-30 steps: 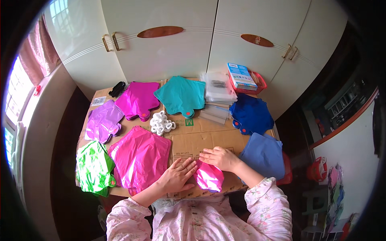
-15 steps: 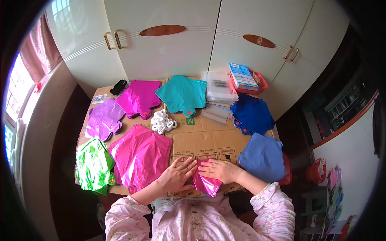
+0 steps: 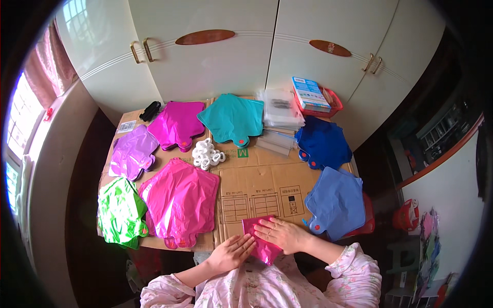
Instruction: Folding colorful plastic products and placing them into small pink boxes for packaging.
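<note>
Head view: the folded pink foil sheet (image 3: 265,253) lies at the near edge of the cardboard (image 3: 262,177), its lower tip reaching past that edge toward the person's shirt (image 3: 241,285). Take the sheet as the clock's centre. The right hand (image 3: 281,235) comes in from 3 o'clock, palm down, flat and grasping nothing, apparently to press the foil and stop it springing open. The left hand (image 3: 233,252) is flat too, its straight fingers narrow together and meeting the sheet's side at 9 o'clock, probably as a stop against sliding; whether they bear on the foil or just touch its edge is hard to tell.

A large pink foil stack (image 3: 181,203) sits at 10 o'clock, a light blue stack (image 3: 336,203) at 2, and white rings (image 3: 206,154) at 11. This arc seemingly keeps the colours apart, yet within reach of either arm.
</note>
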Demonstrator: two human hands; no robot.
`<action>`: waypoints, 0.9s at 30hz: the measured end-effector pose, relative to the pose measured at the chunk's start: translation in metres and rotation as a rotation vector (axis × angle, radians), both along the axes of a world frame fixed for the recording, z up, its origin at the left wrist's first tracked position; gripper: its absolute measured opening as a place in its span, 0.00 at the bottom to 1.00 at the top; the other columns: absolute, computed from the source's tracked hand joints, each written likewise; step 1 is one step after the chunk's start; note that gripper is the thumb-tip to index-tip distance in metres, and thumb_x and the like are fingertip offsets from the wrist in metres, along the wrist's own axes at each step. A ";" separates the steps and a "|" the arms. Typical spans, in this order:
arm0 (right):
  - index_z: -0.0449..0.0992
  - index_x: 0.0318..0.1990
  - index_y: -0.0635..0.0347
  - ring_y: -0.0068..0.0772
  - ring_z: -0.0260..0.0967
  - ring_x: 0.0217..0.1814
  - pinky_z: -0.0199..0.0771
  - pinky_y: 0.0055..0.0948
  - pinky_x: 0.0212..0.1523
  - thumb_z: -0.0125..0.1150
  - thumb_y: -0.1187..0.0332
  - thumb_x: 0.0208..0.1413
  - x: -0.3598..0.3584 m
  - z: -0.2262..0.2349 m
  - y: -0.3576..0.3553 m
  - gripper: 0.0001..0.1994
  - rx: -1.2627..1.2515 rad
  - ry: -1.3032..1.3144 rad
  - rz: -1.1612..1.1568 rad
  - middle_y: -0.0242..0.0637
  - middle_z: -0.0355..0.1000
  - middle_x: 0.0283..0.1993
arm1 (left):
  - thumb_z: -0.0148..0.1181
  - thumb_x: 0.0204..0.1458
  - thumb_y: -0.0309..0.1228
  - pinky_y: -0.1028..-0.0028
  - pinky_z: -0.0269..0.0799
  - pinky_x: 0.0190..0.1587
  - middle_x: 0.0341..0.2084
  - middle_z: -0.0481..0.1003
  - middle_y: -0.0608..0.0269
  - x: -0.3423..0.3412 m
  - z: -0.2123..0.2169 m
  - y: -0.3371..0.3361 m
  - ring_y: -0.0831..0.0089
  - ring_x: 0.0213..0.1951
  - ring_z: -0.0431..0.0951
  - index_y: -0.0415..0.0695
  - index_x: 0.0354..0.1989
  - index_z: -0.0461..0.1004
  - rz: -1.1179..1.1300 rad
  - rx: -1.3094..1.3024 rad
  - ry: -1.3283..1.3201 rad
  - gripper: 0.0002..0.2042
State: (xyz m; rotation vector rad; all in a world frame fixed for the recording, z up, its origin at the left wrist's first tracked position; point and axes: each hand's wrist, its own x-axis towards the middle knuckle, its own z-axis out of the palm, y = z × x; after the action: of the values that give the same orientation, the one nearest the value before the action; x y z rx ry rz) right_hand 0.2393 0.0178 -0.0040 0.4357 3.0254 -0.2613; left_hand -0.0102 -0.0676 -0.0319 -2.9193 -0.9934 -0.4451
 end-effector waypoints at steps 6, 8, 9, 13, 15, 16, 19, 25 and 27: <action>0.69 0.57 0.56 0.35 0.63 0.63 0.62 0.39 0.64 0.61 0.73 0.43 0.009 -0.013 -0.008 0.28 -0.298 0.447 -0.089 0.38 0.67 0.60 | 0.58 0.45 0.28 0.67 0.73 0.44 0.36 0.80 0.59 0.002 0.010 0.005 0.68 0.42 0.80 0.40 0.43 0.77 0.054 -0.014 -0.448 0.15; 0.78 0.43 0.56 0.35 0.76 0.43 0.76 0.32 0.43 0.63 0.70 0.48 0.004 0.003 -0.004 0.13 -0.412 0.713 -0.242 0.37 0.77 0.42 | 0.62 0.45 0.27 0.69 0.73 0.37 0.29 0.79 0.58 0.000 0.022 0.014 0.68 0.33 0.80 0.41 0.40 0.78 0.211 -0.195 -0.570 0.12; 0.78 0.40 0.57 0.35 0.75 0.37 0.73 0.32 0.37 0.63 0.68 0.49 0.003 0.007 -0.006 0.10 -0.454 0.698 -0.381 0.37 0.77 0.38 | 0.63 0.45 0.27 0.70 0.74 0.33 0.26 0.79 0.58 -0.001 0.030 0.020 0.68 0.29 0.80 0.42 0.38 0.79 0.278 -0.284 -0.628 0.10; 0.78 0.30 0.63 0.22 0.62 0.17 0.60 0.28 0.20 0.62 0.60 0.56 -0.012 0.025 -0.003 0.13 -0.669 0.736 -0.751 0.34 0.71 0.18 | 0.63 0.53 0.28 0.83 0.66 0.27 0.20 0.75 0.69 -0.009 0.040 0.048 0.88 0.25 0.68 0.36 0.36 0.79 0.452 -1.050 -1.163 0.08; 0.78 0.30 0.64 0.16 0.59 0.18 0.60 0.26 0.20 0.61 0.59 0.57 -0.015 0.038 0.000 0.14 -0.807 0.594 -0.870 0.30 0.69 0.17 | 0.63 0.53 0.27 0.83 0.67 0.28 0.22 0.75 0.73 -0.014 0.039 0.053 0.88 0.26 0.69 0.33 0.35 0.79 0.460 -1.122 -1.162 0.08; 0.78 0.31 0.66 0.12 0.57 0.22 0.59 0.25 0.21 0.59 0.58 0.59 -0.019 0.039 -0.001 0.17 -0.897 0.677 -0.848 0.23 0.68 0.19 | 0.63 0.53 0.27 0.83 0.68 0.28 0.21 0.75 0.73 -0.017 0.032 0.054 0.88 0.26 0.69 0.33 0.34 0.79 0.460 -1.120 -1.141 0.08; 0.79 0.36 0.68 0.12 0.63 0.27 0.64 0.21 0.27 0.58 0.60 0.60 -0.006 -0.007 0.004 0.15 -1.231 0.805 -0.756 0.22 0.73 0.26 | 0.64 0.52 0.27 0.83 0.68 0.28 0.21 0.74 0.72 -0.019 0.023 0.057 0.88 0.25 0.70 0.33 0.31 0.79 0.451 -1.149 -1.181 0.07; 0.78 0.44 0.65 0.14 0.69 0.38 0.69 0.17 0.41 0.57 0.66 0.59 -0.006 -0.007 0.007 0.12 -1.227 0.937 -0.812 0.29 0.78 0.37 | 0.65 0.51 0.27 0.83 0.67 0.26 0.19 0.74 0.73 -0.017 0.018 0.059 0.88 0.24 0.69 0.33 0.30 0.79 0.481 -1.111 -1.125 0.08; 0.79 0.44 0.63 0.14 0.70 0.37 0.69 0.18 0.40 0.58 0.67 0.59 -0.010 -0.006 0.007 0.11 -1.140 0.926 -0.883 0.29 0.78 0.36 | 0.65 0.51 0.27 0.84 0.67 0.26 0.19 0.74 0.73 -0.016 0.014 0.059 0.88 0.24 0.69 0.33 0.30 0.79 0.485 -1.097 -1.139 0.07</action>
State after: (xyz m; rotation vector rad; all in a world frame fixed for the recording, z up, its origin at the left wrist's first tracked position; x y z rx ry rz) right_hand 0.2290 0.0244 -0.0104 1.7266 2.2940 -2.5431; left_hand -0.0259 -0.0084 -0.0177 -2.6820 -2.6554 -2.2175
